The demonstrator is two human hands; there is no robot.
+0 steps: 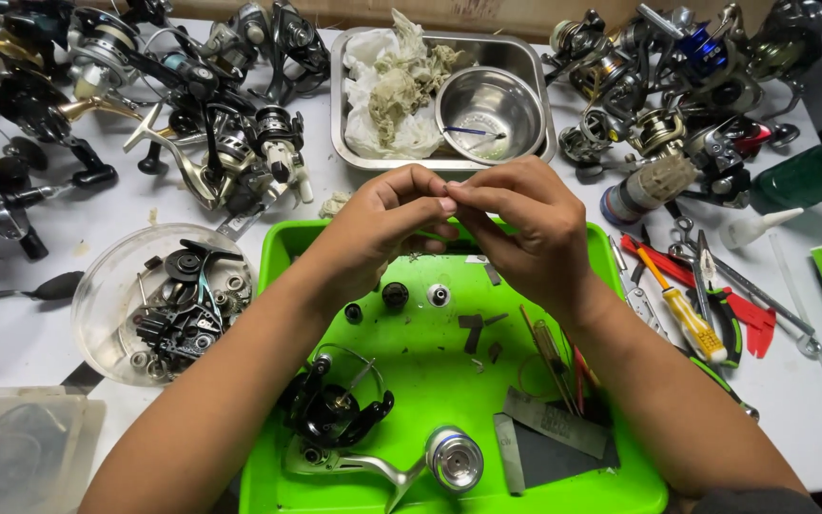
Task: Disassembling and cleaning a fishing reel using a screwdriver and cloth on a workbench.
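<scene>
My left hand and my right hand meet fingertip to fingertip above the far end of a bright green tray. They pinch something very small between them; the fingers hide it, so I cannot tell what it is. In the tray below lie a black fishing reel body, a silver spool with a handle arm, small black and silver round parts, flat dark plates and thin tools.
A clear round dish of dark reel parts sits left of the tray. Behind is a steel tray with rags and a steel bowl. Several fishing reels crowd both far corners. Pliers and screwdrivers lie at right.
</scene>
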